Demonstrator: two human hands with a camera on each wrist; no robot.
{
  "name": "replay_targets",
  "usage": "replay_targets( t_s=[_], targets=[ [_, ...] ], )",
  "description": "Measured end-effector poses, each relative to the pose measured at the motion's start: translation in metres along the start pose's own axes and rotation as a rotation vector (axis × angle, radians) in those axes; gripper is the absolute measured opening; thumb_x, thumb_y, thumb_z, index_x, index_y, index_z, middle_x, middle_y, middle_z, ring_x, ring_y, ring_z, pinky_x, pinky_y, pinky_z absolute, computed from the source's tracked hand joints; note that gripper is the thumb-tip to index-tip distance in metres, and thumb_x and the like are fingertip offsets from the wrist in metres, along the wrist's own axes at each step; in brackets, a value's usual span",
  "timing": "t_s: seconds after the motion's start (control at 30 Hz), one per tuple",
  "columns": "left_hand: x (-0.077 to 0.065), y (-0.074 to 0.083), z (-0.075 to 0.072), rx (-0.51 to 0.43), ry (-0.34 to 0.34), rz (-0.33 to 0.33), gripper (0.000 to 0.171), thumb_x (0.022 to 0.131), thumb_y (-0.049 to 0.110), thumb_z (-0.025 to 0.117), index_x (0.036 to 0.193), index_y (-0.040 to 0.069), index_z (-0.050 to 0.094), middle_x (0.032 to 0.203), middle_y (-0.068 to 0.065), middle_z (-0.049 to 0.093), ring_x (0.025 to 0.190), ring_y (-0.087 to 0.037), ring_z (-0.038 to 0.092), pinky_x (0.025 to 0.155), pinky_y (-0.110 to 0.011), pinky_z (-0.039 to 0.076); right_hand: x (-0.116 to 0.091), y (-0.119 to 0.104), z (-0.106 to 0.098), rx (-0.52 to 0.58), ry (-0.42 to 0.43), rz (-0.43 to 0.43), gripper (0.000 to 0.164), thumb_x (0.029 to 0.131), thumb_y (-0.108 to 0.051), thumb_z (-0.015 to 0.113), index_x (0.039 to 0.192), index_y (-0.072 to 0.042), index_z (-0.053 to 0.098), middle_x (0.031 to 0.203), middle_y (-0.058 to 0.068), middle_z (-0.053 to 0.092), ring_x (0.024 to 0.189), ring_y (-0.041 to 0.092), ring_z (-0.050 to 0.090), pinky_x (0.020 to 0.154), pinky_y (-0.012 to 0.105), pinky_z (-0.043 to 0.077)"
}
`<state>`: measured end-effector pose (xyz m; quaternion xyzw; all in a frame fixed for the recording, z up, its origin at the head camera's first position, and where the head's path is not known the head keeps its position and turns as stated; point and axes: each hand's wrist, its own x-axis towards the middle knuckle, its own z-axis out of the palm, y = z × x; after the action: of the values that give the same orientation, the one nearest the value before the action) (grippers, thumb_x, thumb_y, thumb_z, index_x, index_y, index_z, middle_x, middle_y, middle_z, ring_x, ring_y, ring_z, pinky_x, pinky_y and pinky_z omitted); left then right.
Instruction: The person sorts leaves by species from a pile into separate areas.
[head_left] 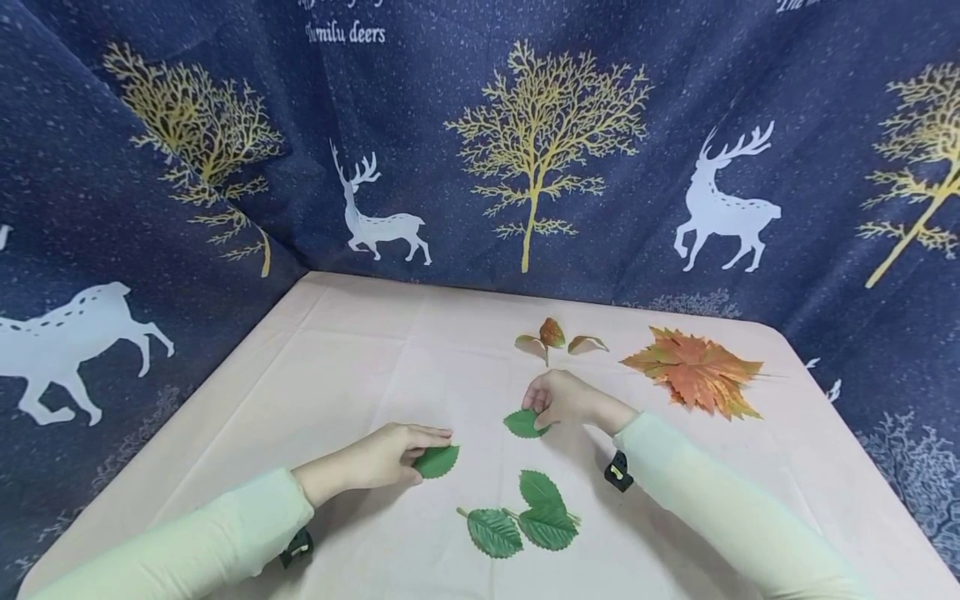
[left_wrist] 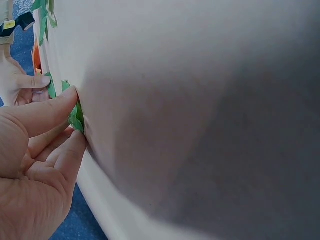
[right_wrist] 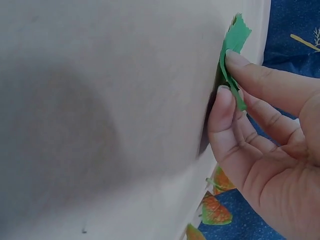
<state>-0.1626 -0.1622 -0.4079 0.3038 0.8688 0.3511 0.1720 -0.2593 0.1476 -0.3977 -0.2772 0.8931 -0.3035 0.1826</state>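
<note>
You have the first green leaf at your left hand, left of centre over the pale tabletop. Your left thumb and fingertips pinch this leaf at its edges, as the left wrist view confirms. The second green leaf is at your right hand, farther from you and to the right of the first; the two leaves are apart. Your right thumb and forefinger pinch it, and the right wrist view shows the leaf bent along its length at the grip. Whether either leaf touches the tabletop, you cannot tell from these views.

Nearer to you lies a group of three green leaves, two of them overlapping, the third just beside them on the left. Beyond your right hand rest the reddish-brown leaves, three in number, the middle one with its stem toward you. To their right is a pile of orange, lobed leaves, overlapping one another.

Each pale sleeve has a black device at the wrist. A dark blue cloth printed with white deer and golden trees stands behind the tabletop.
</note>
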Motion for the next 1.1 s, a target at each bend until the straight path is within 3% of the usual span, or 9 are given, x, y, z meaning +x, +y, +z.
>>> replay_targets(
  t_s=[0.23, 0.47, 0.73, 0.87, 1.1],
  targets=[
    [0.0, 0.002, 0.0, 0.002, 0.0, -0.002, 0.06, 0.078, -0.009, 0.071, 0.134, -0.004, 0.053, 0.147, -0.018, 0.046, 0.127, -0.04, 0.051, 0.101, -0.036, 0.052, -0.001, 0.0, 0.003, 0.1, -0.008, 0.049, 0.021, 0.073, 0.009, 0.075, 0.091, 0.002, 0.068, 0.075, 0.005, 0.062, 0.058, 0.01, 0.055, 0.05, 0.022, 0.054],
    [-0.001, 0.004, -0.001, 0.01, 0.0, -0.004, 0.059, 0.078, -0.008, 0.071, 0.134, -0.003, 0.054, 0.147, -0.019, 0.046, 0.128, -0.04, 0.05, 0.101, -0.036, 0.053, 0.001, 0.0, 0.005, 0.137, -0.001, 0.053, 0.014, 0.08, 0.008, 0.066, 0.092, 0.002, 0.07, 0.077, 0.006, 0.065, 0.058, 0.009, 0.055, 0.052, 0.02, 0.052],
    [0.0, 0.004, -0.001, 0.015, 0.002, -0.01, 0.059, 0.078, -0.008, 0.071, 0.135, -0.003, 0.054, 0.147, -0.017, 0.046, 0.129, -0.039, 0.05, 0.101, -0.036, 0.052, 0.008, -0.001, 0.006, 0.237, 0.01, 0.121, 0.009, 0.085, 0.002, 0.067, 0.094, 0.004, 0.068, 0.082, 0.009, 0.069, 0.064, 0.011, 0.061, 0.061, 0.024, 0.059],
    [0.0, 0.002, 0.0, 0.009, 0.002, -0.015, 0.059, 0.078, -0.008, 0.071, 0.135, -0.003, 0.054, 0.147, -0.017, 0.046, 0.129, -0.039, 0.049, 0.101, -0.036, 0.052, 0.012, -0.004, 0.005, 0.28, 0.015, 0.162, 0.006, 0.088, 0.0, 0.066, 0.092, 0.003, 0.067, 0.077, 0.007, 0.068, 0.062, 0.013, 0.062, 0.062, 0.027, 0.061],
    [0.0, 0.001, 0.001, 0.015, 0.006, -0.014, 0.059, 0.079, -0.007, 0.071, 0.135, -0.002, 0.054, 0.147, -0.016, 0.046, 0.129, -0.039, 0.05, 0.102, -0.036, 0.052, 0.019, -0.006, 0.004, 0.343, 0.016, 0.133, 0.009, 0.09, -0.001, 0.063, 0.095, 0.007, 0.066, 0.068, 0.006, 0.063, 0.058, 0.013, 0.06, 0.061, 0.029, 0.062]
  ],
)
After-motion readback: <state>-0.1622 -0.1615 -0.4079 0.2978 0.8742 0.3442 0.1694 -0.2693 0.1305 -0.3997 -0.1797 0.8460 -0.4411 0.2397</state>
